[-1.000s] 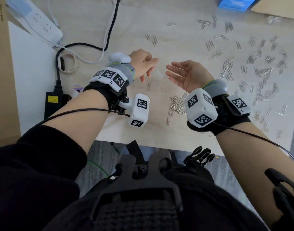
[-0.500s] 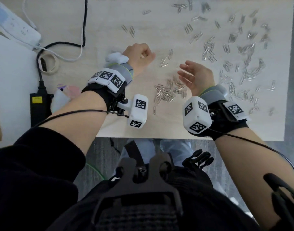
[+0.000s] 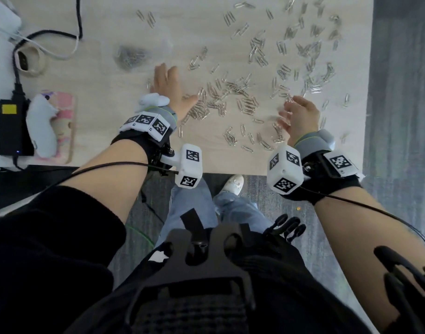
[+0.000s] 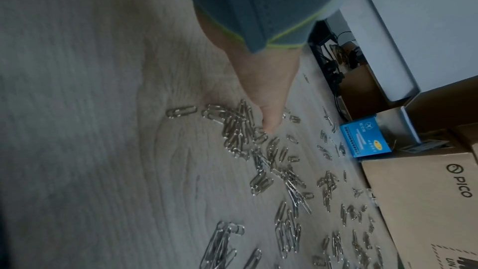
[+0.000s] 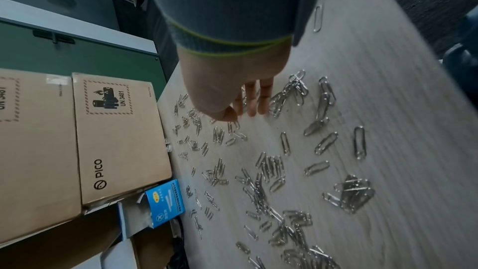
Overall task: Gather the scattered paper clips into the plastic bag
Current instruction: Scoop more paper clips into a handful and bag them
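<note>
Silver paper clips [image 3: 230, 92] lie scattered over the light wooden table [image 3: 98, 97], thickest in the middle and at the right. A clear plastic bag [image 3: 132, 56] holding a dark clump of clips lies flat beyond my left hand [image 3: 167, 85]. That hand rests flat on the table, fingers straight, holding nothing. In the left wrist view its thumb [image 4: 269, 122] touches a heap of clips [image 4: 238, 130]. My right hand [image 3: 300, 114] is blurred over the clips at the right. Its fingers [image 5: 252, 103] point straight down to the table among clips [image 5: 269, 171], holding none.
At the left lie a black power adapter [image 3: 10, 126], a plush toy [image 3: 41, 126], a wristband [image 3: 29, 60] and cables. A blue box [image 5: 165, 201] and cardboard boxes [image 5: 116, 136] stand along the far side. The table's front edge [image 3: 230, 171] is close to my wrists.
My left hand was a fist half a second ago and now lies flat with straight fingers. My right hand moved right, down onto the clips. The bag now shows lying on the table.
</note>
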